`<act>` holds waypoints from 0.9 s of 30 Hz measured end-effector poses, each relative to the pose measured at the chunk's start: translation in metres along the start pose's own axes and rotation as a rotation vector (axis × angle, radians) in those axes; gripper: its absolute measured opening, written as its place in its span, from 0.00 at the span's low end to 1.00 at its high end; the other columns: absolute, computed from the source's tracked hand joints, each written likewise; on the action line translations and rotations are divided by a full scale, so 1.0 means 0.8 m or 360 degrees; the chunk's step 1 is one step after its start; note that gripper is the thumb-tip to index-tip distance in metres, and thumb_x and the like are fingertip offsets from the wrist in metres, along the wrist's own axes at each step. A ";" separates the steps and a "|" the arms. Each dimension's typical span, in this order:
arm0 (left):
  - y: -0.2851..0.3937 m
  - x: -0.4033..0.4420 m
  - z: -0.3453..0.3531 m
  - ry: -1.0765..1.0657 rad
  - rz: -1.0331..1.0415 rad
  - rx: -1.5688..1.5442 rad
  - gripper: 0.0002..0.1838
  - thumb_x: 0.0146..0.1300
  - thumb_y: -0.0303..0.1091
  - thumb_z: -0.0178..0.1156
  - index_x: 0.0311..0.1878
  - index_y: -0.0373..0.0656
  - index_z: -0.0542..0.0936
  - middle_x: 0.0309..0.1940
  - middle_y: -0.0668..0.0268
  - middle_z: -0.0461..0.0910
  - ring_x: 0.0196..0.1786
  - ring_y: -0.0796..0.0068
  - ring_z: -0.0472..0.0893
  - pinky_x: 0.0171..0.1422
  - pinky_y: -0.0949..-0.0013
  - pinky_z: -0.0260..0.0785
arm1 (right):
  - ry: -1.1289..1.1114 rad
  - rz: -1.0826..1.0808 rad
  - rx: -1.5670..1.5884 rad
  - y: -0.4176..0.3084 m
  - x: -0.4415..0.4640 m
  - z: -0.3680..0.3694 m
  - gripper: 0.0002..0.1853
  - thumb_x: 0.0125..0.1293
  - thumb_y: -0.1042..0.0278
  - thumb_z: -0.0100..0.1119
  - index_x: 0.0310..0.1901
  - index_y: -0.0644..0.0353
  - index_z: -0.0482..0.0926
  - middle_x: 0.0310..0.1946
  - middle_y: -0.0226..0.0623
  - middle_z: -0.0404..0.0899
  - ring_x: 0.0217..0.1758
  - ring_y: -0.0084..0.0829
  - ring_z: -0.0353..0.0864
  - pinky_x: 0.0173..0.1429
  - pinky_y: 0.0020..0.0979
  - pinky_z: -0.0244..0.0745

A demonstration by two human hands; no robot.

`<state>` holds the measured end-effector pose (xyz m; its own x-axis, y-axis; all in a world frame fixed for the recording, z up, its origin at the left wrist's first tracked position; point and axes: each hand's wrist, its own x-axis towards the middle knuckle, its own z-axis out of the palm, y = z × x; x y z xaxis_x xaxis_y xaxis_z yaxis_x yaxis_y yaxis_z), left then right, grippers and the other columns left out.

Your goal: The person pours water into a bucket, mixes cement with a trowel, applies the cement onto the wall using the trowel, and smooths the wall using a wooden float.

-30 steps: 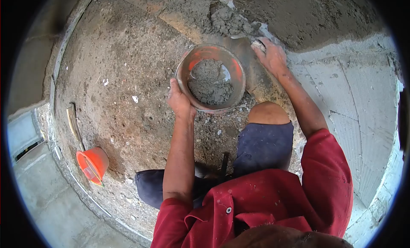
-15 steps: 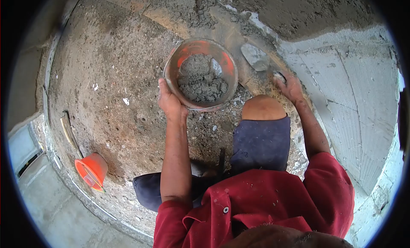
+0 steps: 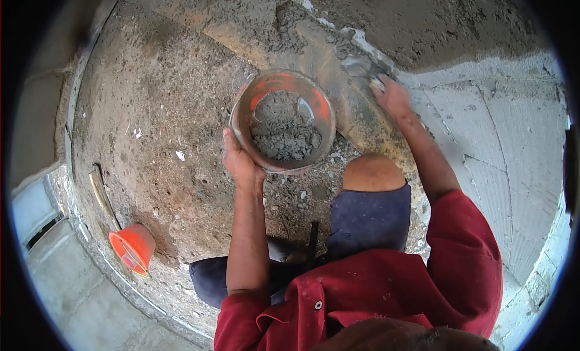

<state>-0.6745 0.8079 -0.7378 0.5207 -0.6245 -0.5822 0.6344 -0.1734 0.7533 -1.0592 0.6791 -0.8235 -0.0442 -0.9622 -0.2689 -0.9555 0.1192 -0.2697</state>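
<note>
My left hand grips the near left rim of a mortar-caked bucket, whose inside shows orange patches. Wet grey mortar lies in its bottom. Out to the right, my right hand is closed around the handle of a trowel. The trowel's blade rests low over a mortar-smeared board, close to the foot of the wall. Motion blurs the blade a little.
A smaller orange bucket lies tilted at the lower left, beside a strip of wood. Grey block wall rises at the right, with wet plaster above. Mortar clumps lie on the far side.
My right hand has moved the trowel forward and slightly left, toward the wall's foot. The bucket stays in my left hand; the whole view has shifted slightly.
</note>
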 end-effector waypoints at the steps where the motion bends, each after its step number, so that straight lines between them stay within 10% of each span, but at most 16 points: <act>1: -0.001 0.001 -0.001 -0.0006 0.0001 -0.0002 0.26 0.86 0.49 0.49 0.64 0.32 0.79 0.54 0.56 0.84 0.54 0.64 0.84 0.62 0.57 0.78 | -0.0081 0.0000 0.0010 -0.039 0.031 -0.006 0.29 0.71 0.43 0.62 0.67 0.52 0.80 0.57 0.51 0.86 0.63 0.54 0.84 0.68 0.51 0.78; 8: -0.005 0.008 -0.011 -0.0072 0.0026 0.0019 0.26 0.85 0.49 0.49 0.64 0.33 0.79 0.56 0.55 0.84 0.55 0.63 0.84 0.64 0.58 0.78 | -0.0084 -0.0011 0.0163 -0.195 0.147 0.024 0.31 0.72 0.41 0.61 0.69 0.49 0.79 0.61 0.48 0.85 0.67 0.52 0.82 0.70 0.51 0.78; 20: -0.003 0.006 -0.009 -0.0062 0.0016 0.0047 0.28 0.86 0.51 0.47 0.66 0.33 0.78 0.59 0.56 0.84 0.59 0.63 0.83 0.70 0.58 0.74 | 0.0364 -0.0575 0.0273 -0.143 0.003 -0.068 0.25 0.72 0.46 0.63 0.65 0.45 0.80 0.58 0.47 0.86 0.54 0.55 0.87 0.55 0.52 0.82; 27: -0.003 0.004 -0.008 -0.0046 -0.0022 -0.0002 0.28 0.85 0.51 0.49 0.65 0.33 0.79 0.57 0.56 0.84 0.58 0.63 0.82 0.67 0.56 0.75 | 0.0227 -0.0876 0.0139 -0.137 -0.066 -0.076 0.22 0.73 0.48 0.64 0.62 0.49 0.83 0.36 0.44 0.86 0.43 0.50 0.88 0.46 0.47 0.83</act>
<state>-0.6710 0.8113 -0.7435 0.4952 -0.6439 -0.5832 0.6420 -0.1810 0.7450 -0.9699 0.7018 -0.7239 0.4080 -0.9111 0.0584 -0.8217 -0.3943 -0.4116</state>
